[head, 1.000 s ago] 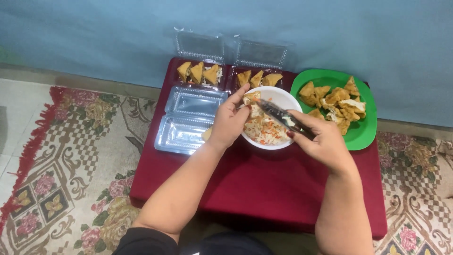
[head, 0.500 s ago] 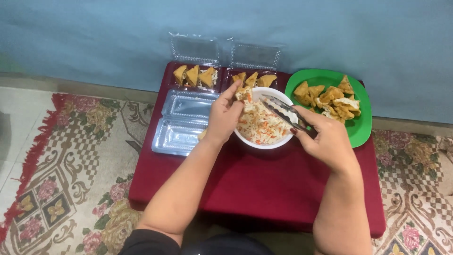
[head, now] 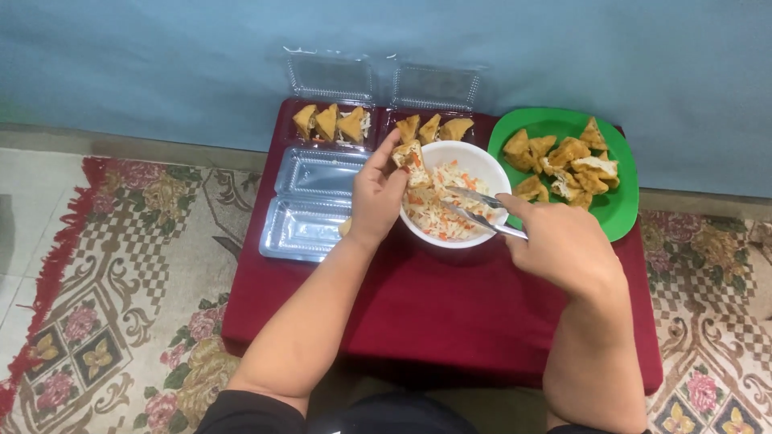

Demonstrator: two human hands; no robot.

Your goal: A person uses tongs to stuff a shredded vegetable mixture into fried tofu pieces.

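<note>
Your left hand [head: 376, 197] and right hand [head: 563, 245] are bare, without rings or watch. At the bottom of the frame your dark sleeves [head: 241, 414] show.

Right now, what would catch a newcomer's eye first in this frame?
The white bowl of shredded filling at the centre of the dark red table, where the left hand holds a fried tofu piece over the rim and the right hand works metal tongs. To the right, a bright green plate heaped with fried tofu; behind, two filled clear containers.
</note>
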